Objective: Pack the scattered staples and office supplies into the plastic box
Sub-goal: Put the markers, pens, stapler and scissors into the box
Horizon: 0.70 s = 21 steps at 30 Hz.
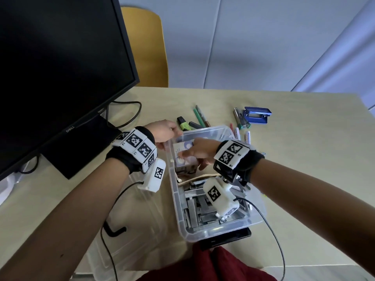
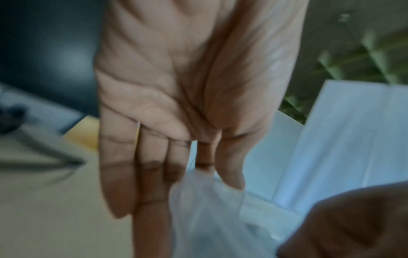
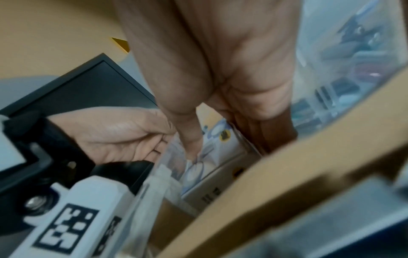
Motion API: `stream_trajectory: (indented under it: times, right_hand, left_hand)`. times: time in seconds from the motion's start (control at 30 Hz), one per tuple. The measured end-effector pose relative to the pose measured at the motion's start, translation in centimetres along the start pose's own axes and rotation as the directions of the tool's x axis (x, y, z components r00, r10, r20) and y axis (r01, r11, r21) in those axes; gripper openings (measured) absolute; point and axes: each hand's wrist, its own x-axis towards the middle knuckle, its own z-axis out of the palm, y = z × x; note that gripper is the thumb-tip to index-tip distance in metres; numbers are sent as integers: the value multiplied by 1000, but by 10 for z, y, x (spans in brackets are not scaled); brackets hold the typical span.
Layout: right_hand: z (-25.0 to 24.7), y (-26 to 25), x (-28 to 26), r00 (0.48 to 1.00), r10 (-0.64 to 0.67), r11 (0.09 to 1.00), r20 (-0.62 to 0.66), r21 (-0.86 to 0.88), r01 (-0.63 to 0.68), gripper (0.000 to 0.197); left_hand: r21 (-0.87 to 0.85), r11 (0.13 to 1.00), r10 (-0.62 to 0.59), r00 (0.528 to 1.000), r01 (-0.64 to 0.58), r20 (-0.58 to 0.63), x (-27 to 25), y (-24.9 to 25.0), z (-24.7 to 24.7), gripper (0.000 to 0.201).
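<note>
1. Head view: the clear box (image 1: 213,232) sits near the table's (image 1: 304,179) front edge. Its near end is full of loose staples (image 1: 196,209). The step now is fitting a small carton (image 1: 184,159) into the far end.
2. The right hand (image 1: 199,152) reaches into the box and grasps the carton, thumb on one side and fingers on the other. The left hand (image 1: 164,132) is at the box's far left corner, fingers on the rim.
3. Pens (image 1: 199,118), a stapler (image 1: 256,115) and more still lie near the table's far edge. Next, I think, let go of the carton and reach for those.
4. Left wrist view: blurry. The left hand (image 2: 176,97) has straight fingers against the clear wall, thumb on the other side. It looks like a light pinch.
5. Right wrist view: the right hand (image 3: 220,78) points down, thumb (image 3: 189,137) on the carton (image 3: 220,148).
</note>
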Motion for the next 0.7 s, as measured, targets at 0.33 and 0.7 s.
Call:
stream_trajectory:
  times: [0.33, 0.7]
  right_hand:
    - [-109, 48, -50, 967, -228, 958, -114, 152, 244, 15]
    - [-224, 120, 28, 828, -45, 942, -559, -299, -151, 29]
  left_hand:
    - [358, 932, 97, 988, -48, -121, 32, 89, 8, 31]
    - [353, 920, 163, 985, -173, 57, 110, 214, 56, 31]
